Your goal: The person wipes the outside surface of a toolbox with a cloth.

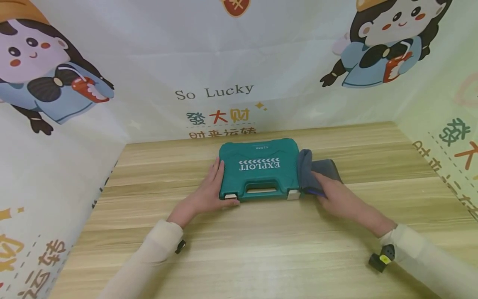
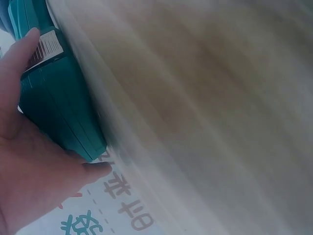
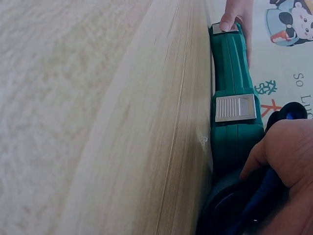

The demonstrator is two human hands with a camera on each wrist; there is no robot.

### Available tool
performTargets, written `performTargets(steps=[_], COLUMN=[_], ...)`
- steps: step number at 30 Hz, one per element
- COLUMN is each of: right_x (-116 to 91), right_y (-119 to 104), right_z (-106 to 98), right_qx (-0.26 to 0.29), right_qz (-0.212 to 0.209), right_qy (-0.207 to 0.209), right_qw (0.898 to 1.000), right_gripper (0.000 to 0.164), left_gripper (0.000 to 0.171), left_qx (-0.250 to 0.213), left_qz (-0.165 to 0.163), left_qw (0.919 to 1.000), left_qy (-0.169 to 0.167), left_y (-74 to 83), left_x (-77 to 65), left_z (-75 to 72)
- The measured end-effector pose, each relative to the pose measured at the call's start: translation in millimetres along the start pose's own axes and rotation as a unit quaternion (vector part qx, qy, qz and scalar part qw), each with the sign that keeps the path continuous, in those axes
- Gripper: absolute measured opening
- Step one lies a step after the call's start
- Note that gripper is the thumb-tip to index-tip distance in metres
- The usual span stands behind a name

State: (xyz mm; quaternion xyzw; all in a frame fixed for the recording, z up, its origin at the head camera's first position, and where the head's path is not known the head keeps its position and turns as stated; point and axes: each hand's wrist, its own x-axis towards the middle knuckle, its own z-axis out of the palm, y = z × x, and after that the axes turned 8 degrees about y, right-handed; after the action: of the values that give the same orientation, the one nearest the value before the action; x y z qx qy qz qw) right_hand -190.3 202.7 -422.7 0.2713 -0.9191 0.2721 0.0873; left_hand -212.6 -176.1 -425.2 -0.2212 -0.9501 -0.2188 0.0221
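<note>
A green plastic tool case (image 1: 257, 174) lies flat on the wooden table, its white EXPLOIT lettering upside down from here. My left hand (image 1: 209, 193) grips its left end, fingers along the side and thumb on the silver latch at the front corner, as the left wrist view also shows. At the opposite end, my right hand (image 1: 340, 199) holds a dark grey cloth (image 1: 324, 168), folded over and pressed against the case's right side. In the right wrist view, the right-hand latch (image 3: 234, 107) is flat against the case front. Part of the cloth is hidden under the right hand.
The wooden table (image 1: 242, 249) reaches back to a white printed curtain (image 1: 157, 112) with cartoon figures, which also hangs at both sides. A black device (image 1: 382, 259) is strapped to the right wrist, and a smaller dark piece (image 1: 180, 246) shows at the left cuff.
</note>
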Motion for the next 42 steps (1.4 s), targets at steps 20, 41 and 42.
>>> performTargets(steps=[20,41,42], right_x=[25,147,151], right_y=[-11,-67,-69], right_z=[-29,-20,-15], right_qx=[0.025,-0.010,-0.013], right_qz=[0.056,0.012,-0.001], right_qy=[-0.006,0.057,0.061], right_qw=[0.998,0.998,0.998], right_gripper=[0.049,0.055,0.056], left_gripper=[0.125,0.124,0.124], left_qx=[0.002,0.022,0.022], left_qz=[-0.032,-0.035,-0.035], left_qw=[0.9995,0.9987,0.9986], left_qy=[-0.009,-0.031,-0.033], left_y=[3.6,5.1,5.2], left_x=[-4.4,-1.5,-1.5], left_z=[-0.6,-6.1,-6.2])
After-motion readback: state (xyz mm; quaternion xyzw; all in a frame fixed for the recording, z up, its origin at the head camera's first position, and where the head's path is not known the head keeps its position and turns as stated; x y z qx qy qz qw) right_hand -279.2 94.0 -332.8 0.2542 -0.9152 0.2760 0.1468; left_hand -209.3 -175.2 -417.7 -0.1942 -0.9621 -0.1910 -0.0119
